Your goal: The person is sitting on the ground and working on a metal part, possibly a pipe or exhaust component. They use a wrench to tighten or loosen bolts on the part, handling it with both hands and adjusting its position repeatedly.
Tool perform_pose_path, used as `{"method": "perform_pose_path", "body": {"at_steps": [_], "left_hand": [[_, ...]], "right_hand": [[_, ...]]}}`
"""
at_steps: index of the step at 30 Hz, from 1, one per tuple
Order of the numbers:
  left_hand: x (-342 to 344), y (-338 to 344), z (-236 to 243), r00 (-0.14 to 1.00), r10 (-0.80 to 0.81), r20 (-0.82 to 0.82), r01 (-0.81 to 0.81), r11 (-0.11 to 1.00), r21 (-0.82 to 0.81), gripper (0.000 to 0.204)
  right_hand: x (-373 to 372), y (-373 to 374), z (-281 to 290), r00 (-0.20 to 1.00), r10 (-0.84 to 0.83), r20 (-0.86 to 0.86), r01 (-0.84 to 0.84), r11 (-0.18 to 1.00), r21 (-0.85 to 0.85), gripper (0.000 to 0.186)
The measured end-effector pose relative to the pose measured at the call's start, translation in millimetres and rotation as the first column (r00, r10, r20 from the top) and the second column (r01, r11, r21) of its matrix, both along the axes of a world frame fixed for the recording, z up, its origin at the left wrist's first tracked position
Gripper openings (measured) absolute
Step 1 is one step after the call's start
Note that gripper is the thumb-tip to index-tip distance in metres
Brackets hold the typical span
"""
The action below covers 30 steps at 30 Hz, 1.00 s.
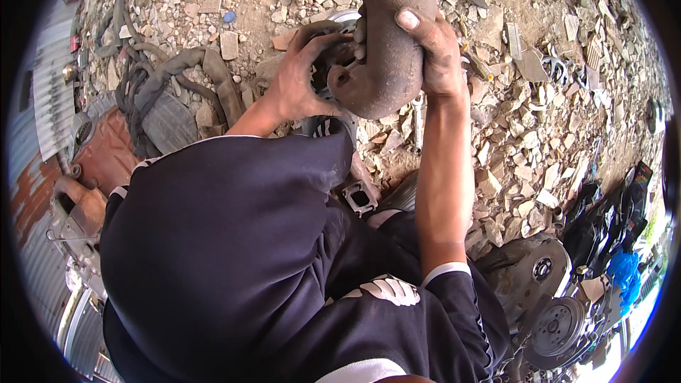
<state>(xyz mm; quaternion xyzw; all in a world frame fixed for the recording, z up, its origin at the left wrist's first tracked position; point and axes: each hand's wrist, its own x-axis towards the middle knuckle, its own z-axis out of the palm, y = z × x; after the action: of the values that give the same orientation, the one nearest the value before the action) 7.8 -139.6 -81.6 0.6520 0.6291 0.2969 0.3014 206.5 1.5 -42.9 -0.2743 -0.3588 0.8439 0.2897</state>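
A rusty brown, thick curved exhaust pipe (389,64) of cast metal is held up in front of me, its upper end running out near the top edge. My right hand (443,53) wraps round its right side, with the thumb lying across the front. On the other side, my left hand (301,74) curls its fingers round a dark, rounded part beside the pipe's bolt-hole lug. Whether that part and the pipe are one piece I cannot tell. Below my left hand, a metal part with a square-holed flange (350,191) is partly hidden by my clothing.
Broken stone and tile cover the ground (525,135). Black hoses (181,64) lie at the left, near a rusty metal casing (110,143). A spanner (418,128) lies beyond my right forearm. At the lower right are a pulley wheel (557,326), a metal cover (521,269) and a blue bag (624,276).
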Motion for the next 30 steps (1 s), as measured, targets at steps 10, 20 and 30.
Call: {"method": "perform_pose_path", "body": {"at_steps": [10, 20, 30], "left_hand": [[3, 4, 8, 0.991, 0.008, 0.132, -0.007, 1.0, -0.007, 0.115], [-7, 1, 5, 0.997, -0.068, -0.035, 0.066, 0.996, -0.062, 0.11], [-12, 3, 2, 0.979, -0.022, 0.201, 0.059, 0.983, -0.177, 0.126]], "right_hand": [[1, -3, 0, 0.999, -0.046, -0.012, 0.046, 0.998, 0.047, 0.059], [-11, -28, 24, 0.787, -0.371, 0.493, 0.117, 0.875, 0.471, 0.092], [-8, -30, 9, 0.841, -0.337, 0.423, 0.139, 0.891, 0.433, 0.076]]}}
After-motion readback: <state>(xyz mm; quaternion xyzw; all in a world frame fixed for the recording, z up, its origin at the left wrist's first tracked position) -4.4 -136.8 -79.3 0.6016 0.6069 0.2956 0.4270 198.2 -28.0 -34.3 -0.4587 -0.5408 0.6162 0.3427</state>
